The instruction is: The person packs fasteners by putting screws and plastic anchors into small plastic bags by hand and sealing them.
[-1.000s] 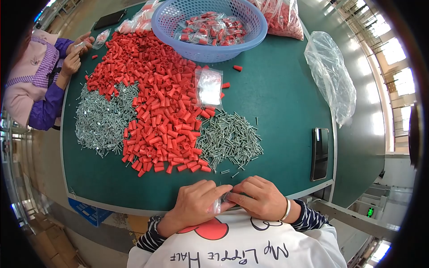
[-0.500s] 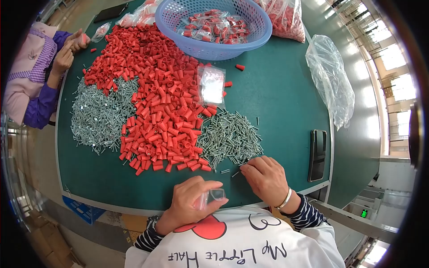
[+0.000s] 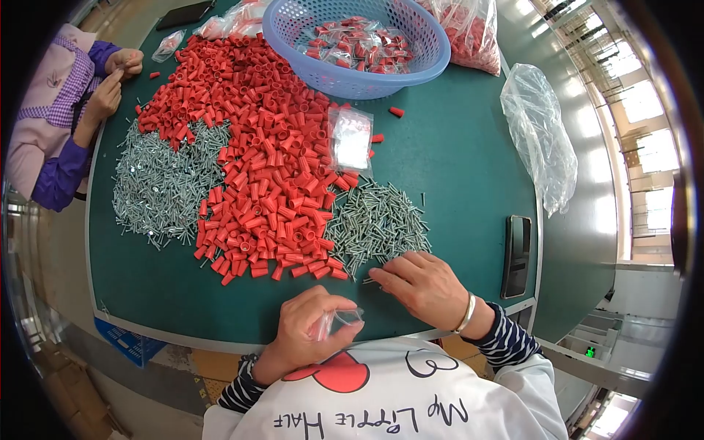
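Observation:
My left hand (image 3: 312,326) is closed around a small clear plastic bag (image 3: 343,320), held with its mouth spread between thumb and forefinger near the table's front edge. My right hand (image 3: 422,287) rests at the near edge of a pile of silver screws (image 3: 378,224). Its thumb and fingers are drawn together beside a few loose screws, and what lies between the fingertips is hidden. Left of that pile spreads a large heap of red ribbed plastic caps (image 3: 271,176). A stack of flat clear bags (image 3: 351,141) lies against the heap's right side.
A blue plastic basket (image 3: 359,88) with filled bags stands at the back. Beside it is a bag of red pieces (image 3: 473,44). An empty clear bag (image 3: 539,136) and a phone (image 3: 517,257) lie at right. Another screw pile (image 3: 165,191) is near a co-worker's hands (image 3: 110,92).
My right hand has moved left along the near edge of the screw pile, over the loose screws there. My left hand still holds the small bag, almost in place.

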The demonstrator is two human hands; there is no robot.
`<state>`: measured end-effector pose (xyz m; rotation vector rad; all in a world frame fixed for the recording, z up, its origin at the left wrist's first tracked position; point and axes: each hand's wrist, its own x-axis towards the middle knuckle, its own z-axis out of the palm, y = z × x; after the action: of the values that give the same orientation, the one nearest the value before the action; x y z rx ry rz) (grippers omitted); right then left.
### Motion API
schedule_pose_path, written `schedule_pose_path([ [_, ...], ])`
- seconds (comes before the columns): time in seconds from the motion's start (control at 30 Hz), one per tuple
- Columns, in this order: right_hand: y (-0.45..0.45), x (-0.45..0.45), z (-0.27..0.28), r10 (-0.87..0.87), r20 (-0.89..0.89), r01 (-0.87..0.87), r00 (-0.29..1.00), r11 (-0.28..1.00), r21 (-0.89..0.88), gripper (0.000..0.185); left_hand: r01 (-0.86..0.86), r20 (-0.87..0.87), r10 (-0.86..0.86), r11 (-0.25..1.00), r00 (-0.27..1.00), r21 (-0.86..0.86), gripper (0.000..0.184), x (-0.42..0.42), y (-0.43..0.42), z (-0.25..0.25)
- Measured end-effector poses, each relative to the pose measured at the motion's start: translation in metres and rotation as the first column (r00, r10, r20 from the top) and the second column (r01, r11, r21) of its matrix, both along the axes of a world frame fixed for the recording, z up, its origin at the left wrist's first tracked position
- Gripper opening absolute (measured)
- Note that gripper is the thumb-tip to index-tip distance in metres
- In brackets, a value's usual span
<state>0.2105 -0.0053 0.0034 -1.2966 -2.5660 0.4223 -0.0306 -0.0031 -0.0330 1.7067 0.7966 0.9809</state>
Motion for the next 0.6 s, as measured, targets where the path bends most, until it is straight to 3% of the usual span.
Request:
schedule_pose_path([
  [0.17,0.011,-0.008,-0.008,0.038,-0.084,-0.042,0.996,0.998,-0.047,0.025,0.018,0.017,-0.018,1.0,1.0,-0.004,0.029,0.001,0.0,-0.001],
  [0.27,0.012,-0.012,-0.008,0.052,-0.04,-0.053,0.998,0.998,-0.032,0.024,0.01,0.008,-0.01,1.0,1.0,-0.001,0.028,0.0,-0.001,-0.002],
  [0.37,0.017,-0.012,-0.003,0.027,-0.067,-0.023,0.997,0.998,0.062,0.022,-0.024,-0.022,0.025,0.999,0.999,0.025,0.027,0.001,0.0,-0.002],
  [0.5,0.005,-0.018,0.01,-0.151,-0.349,0.092,0.925,0.98,-0.178,0.017,-0.079,-0.099,0.084,0.995,0.992,0.059,0.026,0.004,-0.001,-0.002],
  [0.6,-0.002,-0.025,0.021,-0.267,-0.414,0.13,0.87,0.935,-0.33,0.019,-0.078,-0.156,0.098,0.988,0.983,0.131,0.028,0.009,-0.001,-0.004],
])
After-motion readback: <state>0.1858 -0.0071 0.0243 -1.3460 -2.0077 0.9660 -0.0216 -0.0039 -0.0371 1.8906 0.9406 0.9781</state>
